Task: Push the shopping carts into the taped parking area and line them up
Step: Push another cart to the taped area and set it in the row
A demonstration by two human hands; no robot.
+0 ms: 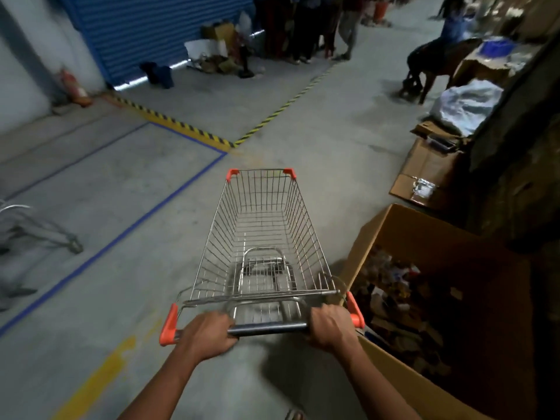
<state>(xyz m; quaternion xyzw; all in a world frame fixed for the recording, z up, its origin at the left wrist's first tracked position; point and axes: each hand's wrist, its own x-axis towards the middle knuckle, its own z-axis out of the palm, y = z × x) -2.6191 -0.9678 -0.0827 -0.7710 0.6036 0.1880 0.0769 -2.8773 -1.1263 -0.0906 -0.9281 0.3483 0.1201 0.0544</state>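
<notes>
An empty wire shopping cart (260, 231) with orange corner caps stands straight ahead of me on the concrete floor. My left hand (209, 331) and my right hand (328, 327) both grip its dark handle bar (268, 328). The cart sits just right of the blue tape line (130, 228) that marks the parking area on the left. At the far left edge, inside that tape, part of another cart (36, 228) shows, blurred.
A large open cardboard box (424, 237) full of scraps stands close to the cart's right side. More flattened boxes (430, 174) and bags line the right. Yellow-black hazard tape (181, 125) runs ahead. Several people (306, 28) stand by the blue shutter (145, 28). A fire extinguisher (74, 86) leans at the left wall.
</notes>
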